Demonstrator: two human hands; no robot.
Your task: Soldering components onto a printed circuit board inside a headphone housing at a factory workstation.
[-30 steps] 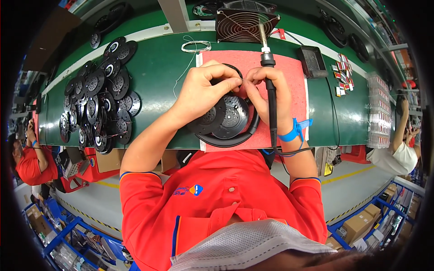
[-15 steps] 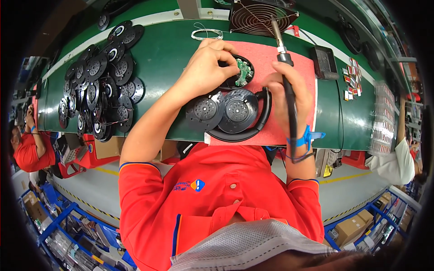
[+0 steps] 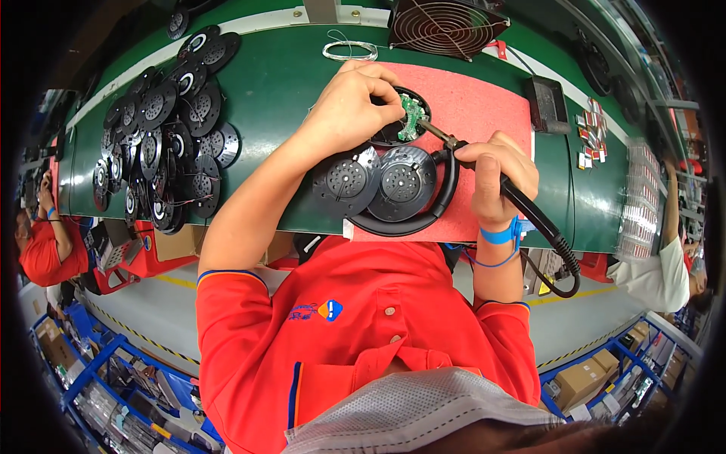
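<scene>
In my right hand [image 3: 505, 178] is a soldering iron [image 3: 523, 201], gripped by its black handle, its cable curling down past my wrist. The iron's tip reaches the right side of a green circuit board [image 3: 412, 115], seated in a round black headphone ear cup [image 3: 389, 138]. At the board's left side the fingertips of my left hand [image 3: 355, 106] are pinched together; what they hold is hidden. Just nearer to me lie two dark round speaker plates [image 3: 348, 180], partly overlapping, beside the curved black headband [image 3: 452, 185].
A pink mat [image 3: 484, 98] lies under the work on a green table [image 3: 280, 68]. Many similar speaker plates [image 3: 159, 106] are heaped at left. Behind are a wire coil [image 3: 350, 51] and a fan [image 3: 448, 30]; a black tray [image 3: 547, 106] stands right. People work at both sides.
My right hand has turned the soldering iron from pointing away, above the mat, down to the circuit board. My left hand stays at the board with fingers pinched.
</scene>
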